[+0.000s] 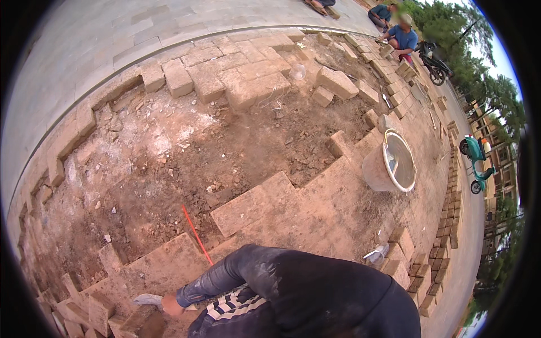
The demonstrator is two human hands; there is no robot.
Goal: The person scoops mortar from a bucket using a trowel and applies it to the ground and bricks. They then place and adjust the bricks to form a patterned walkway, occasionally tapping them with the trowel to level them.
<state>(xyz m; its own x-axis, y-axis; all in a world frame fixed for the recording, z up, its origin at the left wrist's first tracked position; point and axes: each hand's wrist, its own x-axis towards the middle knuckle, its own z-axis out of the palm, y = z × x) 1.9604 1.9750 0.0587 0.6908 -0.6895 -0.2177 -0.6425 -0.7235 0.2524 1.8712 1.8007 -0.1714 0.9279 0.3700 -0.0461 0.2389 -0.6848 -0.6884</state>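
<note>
My right arm, in a dark sleeve with pale dust on it, reaches across to the lower left. My right hand [172, 305] is low over the paving, its fingers closed and partly hidden by the cuff. It grips what looks like a trowel [147, 299], whose greyish blade points left. Just below the hand lies a dark paving brick [143, 323], with another brick [101, 313] tilted to its left. My left hand does not show. An orange-red string [195, 231] runs from the bare soil to beside my forearm.
A bucket [376, 169] stands on the pavers to the right. Stacked bricks [445, 225] line the right side. Uneven brick edges border the dug-out soil [225, 152]. A person in blue [403, 39] squats at far right, near a motorcycle [433, 63]; a green scooter [477, 163] is parked nearer.
</note>
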